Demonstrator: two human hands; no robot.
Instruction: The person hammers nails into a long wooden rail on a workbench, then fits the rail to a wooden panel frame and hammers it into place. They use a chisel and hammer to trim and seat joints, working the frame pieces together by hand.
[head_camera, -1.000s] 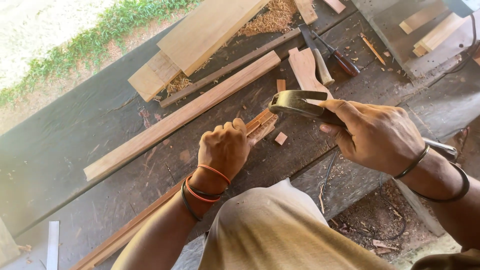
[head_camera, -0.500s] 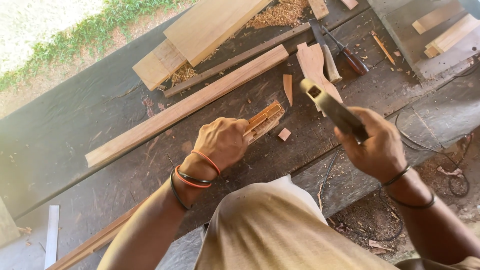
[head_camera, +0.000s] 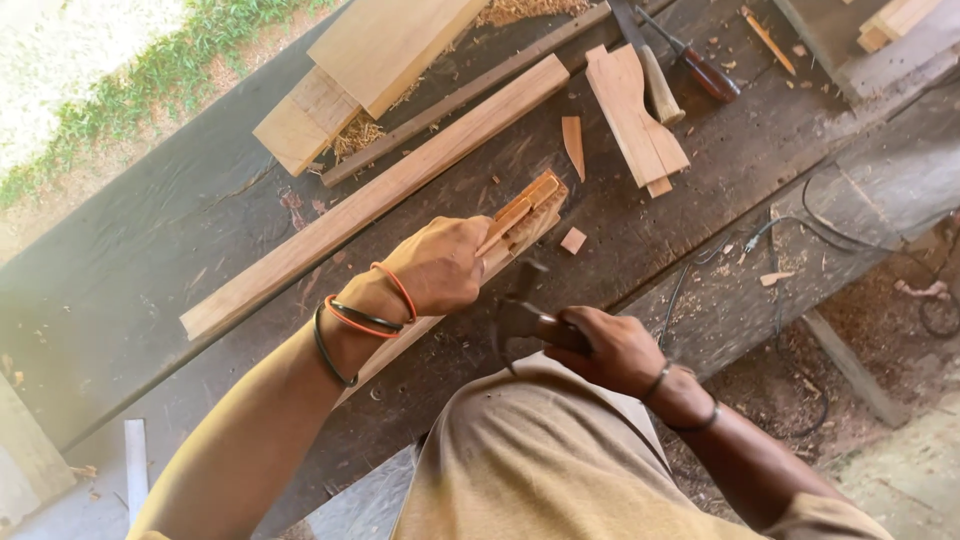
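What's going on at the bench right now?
A person works at a dark wooden workbench. The left hand grips a chisel set against the end of a long wood strip. The right hand holds a hammer low, just beside the strip. Planks, offcuts and other hand tools lie further back, with shavings around them.

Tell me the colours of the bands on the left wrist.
Orange and black wristbands on the left hand, clearest in the head view.
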